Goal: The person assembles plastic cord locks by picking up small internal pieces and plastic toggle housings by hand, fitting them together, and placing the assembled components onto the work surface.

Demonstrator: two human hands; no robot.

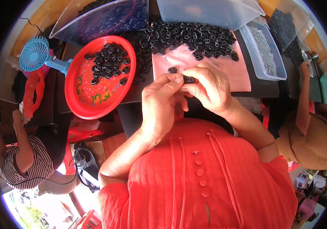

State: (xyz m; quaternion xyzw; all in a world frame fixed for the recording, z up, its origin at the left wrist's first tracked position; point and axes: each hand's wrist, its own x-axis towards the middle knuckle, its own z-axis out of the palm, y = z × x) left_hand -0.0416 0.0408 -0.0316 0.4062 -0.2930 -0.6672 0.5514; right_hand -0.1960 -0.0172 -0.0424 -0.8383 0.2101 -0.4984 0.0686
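Observation:
Between my fingertips I hold a small black plastic piece [188, 79], seen edge-on with raised marks. My left hand [162, 97] pinches its left end, and my right hand [208, 86] grips it from the right. Just beyond my fingers a single black oval piece [172, 70] lies on the pink cloth [241, 78]. Farther back spreads a heap of black two-holed pieces [194, 36]. To the left, a red tray [81, 91] with a flower print carries a smaller pile of such pieces [108, 63].
At the right stands a clear bin [276, 72] of small metal parts. Large plastic bins [209, 11] line the back. A blue handheld fan [35, 53] is left of the tray. Co-workers sit on both sides, one in a striped shirt [24, 164], another in brown [312, 141].

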